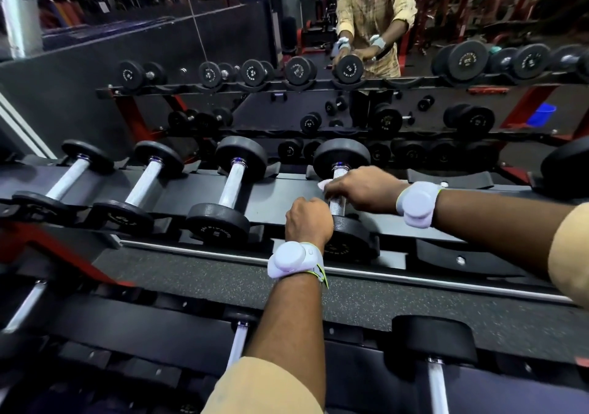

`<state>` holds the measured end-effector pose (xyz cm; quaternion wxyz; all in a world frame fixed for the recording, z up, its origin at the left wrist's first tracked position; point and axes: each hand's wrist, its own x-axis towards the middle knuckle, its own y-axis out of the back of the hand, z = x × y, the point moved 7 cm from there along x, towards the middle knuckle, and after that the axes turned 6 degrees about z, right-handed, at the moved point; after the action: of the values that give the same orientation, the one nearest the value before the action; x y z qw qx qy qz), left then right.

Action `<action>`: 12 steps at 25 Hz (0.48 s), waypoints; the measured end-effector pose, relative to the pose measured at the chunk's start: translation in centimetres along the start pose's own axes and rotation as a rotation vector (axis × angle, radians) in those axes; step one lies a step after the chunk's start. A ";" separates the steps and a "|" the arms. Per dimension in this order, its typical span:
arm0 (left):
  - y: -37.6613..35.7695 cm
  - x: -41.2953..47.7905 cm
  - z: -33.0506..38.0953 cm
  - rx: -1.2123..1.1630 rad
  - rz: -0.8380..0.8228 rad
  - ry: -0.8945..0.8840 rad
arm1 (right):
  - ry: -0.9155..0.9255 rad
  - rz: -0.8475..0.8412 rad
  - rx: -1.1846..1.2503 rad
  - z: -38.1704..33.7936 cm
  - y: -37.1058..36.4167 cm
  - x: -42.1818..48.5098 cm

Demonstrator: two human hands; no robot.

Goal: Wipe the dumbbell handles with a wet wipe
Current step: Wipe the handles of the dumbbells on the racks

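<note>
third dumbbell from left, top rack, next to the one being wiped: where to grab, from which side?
Take the third dumbbell by its knurled handle at mid-length, coming down from above with the fingers closing left-right across it. The handle runs front to back, bare and raised off the rack, while both black heads are broad and seated in cradles.

Black heads on the dumbbell, and its handle was silver with a fine knurled cross-hatch, plus a blue-violet ring at the collar. The wet wipe showed white, faintly pink. White wristbands, the left one edged in neon yellow-green. Tan sleeve. The rack was black on red frame legs, and the floor was dark grey, speckled pale. In the mirror were a yellow checked shirt and a bright blue bucket.
</note>
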<state>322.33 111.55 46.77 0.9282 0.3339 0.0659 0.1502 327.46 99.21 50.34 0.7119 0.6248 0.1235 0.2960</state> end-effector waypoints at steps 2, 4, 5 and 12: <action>0.0 0.1 -0.2 -0.019 -0.001 0.048 | -0.070 0.045 0.019 1.1 0.8 0.1; 0.2 -0.1 0.0 0.008 -0.009 0.029 | -0.018 -0.028 0.044 0.3 0.2 0.3; 0.3 -0.2 0.3 0.042 -0.008 -0.006 | 0.060 -0.113 0.076 -0.9 -0.3 0.3; 0.4 -0.4 0.4 0.016 -0.001 -0.005 | -0.068 0.059 -0.091 0.7 0.2 -0.1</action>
<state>321.95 111.47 47.28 0.9258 0.3417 0.0647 0.1484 327.75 98.58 50.66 0.7341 0.6049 0.0675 0.3009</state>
